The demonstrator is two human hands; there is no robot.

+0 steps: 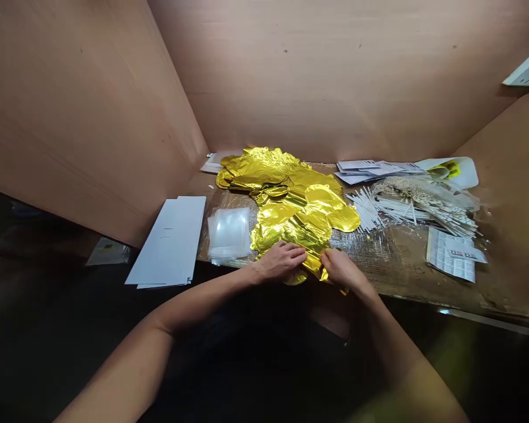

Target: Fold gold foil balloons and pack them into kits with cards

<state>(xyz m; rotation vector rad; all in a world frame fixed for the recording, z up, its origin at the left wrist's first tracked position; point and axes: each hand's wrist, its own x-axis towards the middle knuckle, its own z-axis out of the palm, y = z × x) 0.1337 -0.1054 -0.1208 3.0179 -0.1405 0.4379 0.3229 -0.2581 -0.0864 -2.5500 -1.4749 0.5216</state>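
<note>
A heap of flat gold foil balloons (291, 200) lies in the middle of the table and runs back toward the wall. At its near edge my left hand (282, 261) rests on the foil with its fingers curled and pressing it. My right hand (341, 269) pinches the same gold foil piece (312, 261) from the right side. The two hands nearly touch over that piece, close to the table's front edge.
Clear plastic bags (229, 234) are stacked left of the foil, and white card sheets (171, 241) lie further left. White sticks (405, 208), papers (370, 169) and a printed leaflet (452, 255) cover the right side. Brown board walls (335, 76) enclose the table.
</note>
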